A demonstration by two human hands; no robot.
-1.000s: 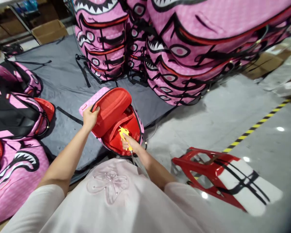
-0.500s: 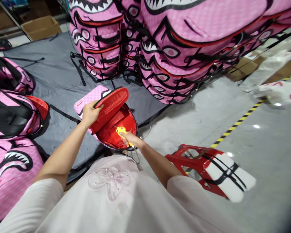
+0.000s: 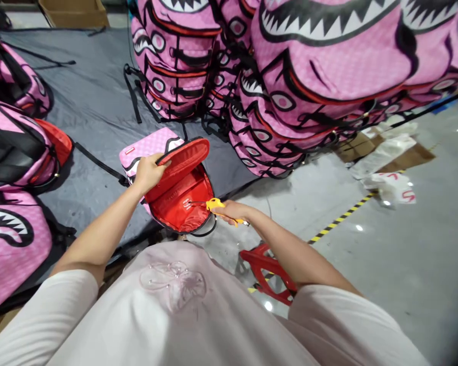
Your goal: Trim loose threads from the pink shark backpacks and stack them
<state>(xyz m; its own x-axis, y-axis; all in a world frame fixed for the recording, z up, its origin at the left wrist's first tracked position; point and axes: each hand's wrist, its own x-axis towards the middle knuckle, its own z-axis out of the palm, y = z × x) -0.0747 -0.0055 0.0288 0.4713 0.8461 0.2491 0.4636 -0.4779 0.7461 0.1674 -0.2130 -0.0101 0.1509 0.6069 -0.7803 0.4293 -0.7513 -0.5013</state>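
An open pink backpack (image 3: pixel 148 145) with a red lining lies on a grey mat in front of me. My left hand (image 3: pixel 149 172) grips the edge of its raised red flap (image 3: pixel 183 158) and holds it up. My right hand (image 3: pixel 232 211) is closed on yellow-handled thread snips (image 3: pixel 216 205) at the right rim of the opening, their tip pointing left into the red interior (image 3: pixel 179 203).
A tall stack of pink shark-face backpacks (image 3: pixel 309 76) stands just behind. More pink backpacks (image 3: pixel 11 152) lie at the left on the grey mat (image 3: pixel 87 112). A red stool (image 3: pixel 265 274) lies under my right arm. Cardboard and plastic wrap (image 3: pixel 385 152) sit right of the yellow-black floor line (image 3: pixel 339 219).
My right hand with the snips has drawn out of the bag's interior to its right rim. The view has swung, so the red stool is now mostly hidden under my arm.
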